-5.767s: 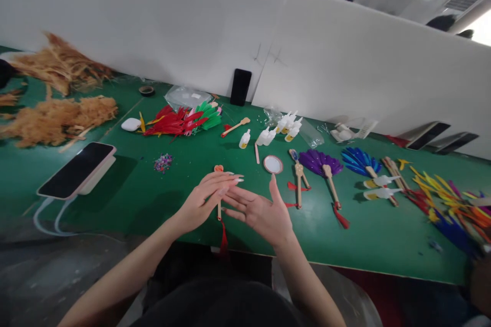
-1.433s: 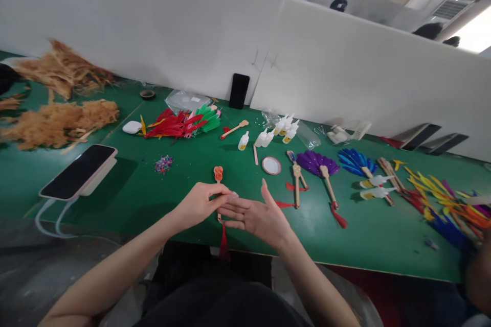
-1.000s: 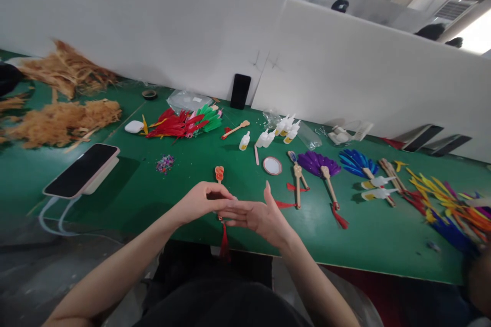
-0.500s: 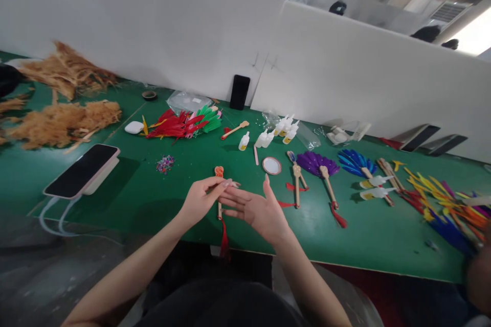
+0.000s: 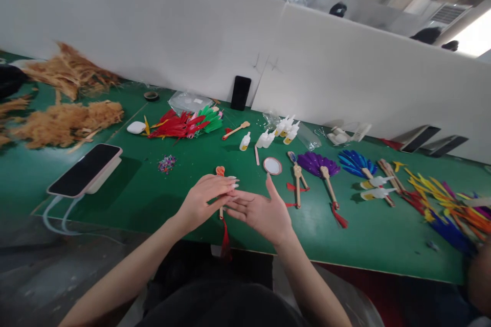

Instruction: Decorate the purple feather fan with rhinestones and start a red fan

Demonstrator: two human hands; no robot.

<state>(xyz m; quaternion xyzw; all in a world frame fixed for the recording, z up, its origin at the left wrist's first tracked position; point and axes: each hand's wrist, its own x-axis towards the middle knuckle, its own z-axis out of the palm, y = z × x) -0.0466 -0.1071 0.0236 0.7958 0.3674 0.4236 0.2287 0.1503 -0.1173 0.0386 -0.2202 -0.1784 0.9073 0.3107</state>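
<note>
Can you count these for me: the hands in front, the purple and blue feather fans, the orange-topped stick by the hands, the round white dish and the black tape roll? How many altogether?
Left hand and right hand: 2
Purple fan and blue fan: 2
Orange-topped stick: 1
White dish: 1
Tape roll: 1
Total: 7

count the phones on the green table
4: left phone, near the table's front edge; centre phone, propped against the wall; third phone and fourth phone, leaning at right back. Others may be hidden.
</note>
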